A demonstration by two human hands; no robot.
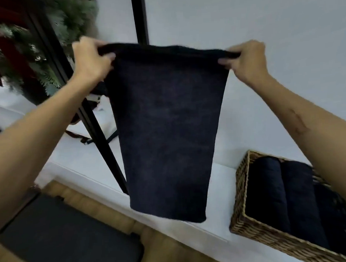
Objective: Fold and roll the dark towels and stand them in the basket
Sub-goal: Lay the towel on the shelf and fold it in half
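Note:
A dark navy towel (168, 131) hangs in the air in front of me, stretched flat between both hands. My left hand (90, 59) grips its top left corner and my right hand (246, 60) pinches its top right corner. The towel's lower edge hangs above the white surface (86, 154). At the lower right a woven wicker basket (242, 187) sits on that surface. Rolled dark towels (270, 190) lie side by side inside it, and my right forearm hides part of the basket's far side.
A black metal pole (101, 134) slants down behind the towel, and another black post (140, 17) rises by the white wall. Greenery (45, 47) shows at the upper left. A dark mat (64, 240) lies on the wooden floor (104, 209) below.

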